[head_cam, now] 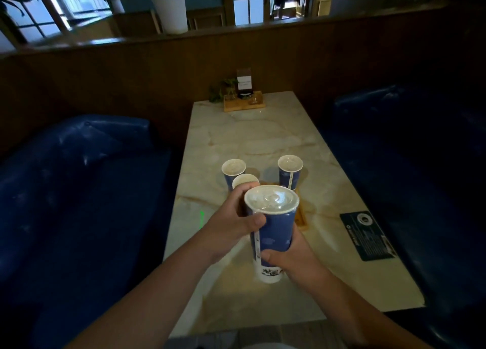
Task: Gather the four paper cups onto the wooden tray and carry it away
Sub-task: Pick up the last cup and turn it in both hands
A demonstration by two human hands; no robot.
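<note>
Blue paper cup (pixel 273 233) in both hands, domed plastic lid, marble table (pixel 263 138)

We can read no text anywhere. The held cup (pixel 273 233) carries a white strip of small print down its side and dark marks near its base, and the far right cup (pixel 289 176) has a like strip, but both are too small and blurred for us to make out. The dark card (pixel 366 235) on the table (pixel 263 138) shows a round emblem and lines of fine print, and the stand (pixel 244 82) at the far end bears a white label, and we can read neither.
</note>
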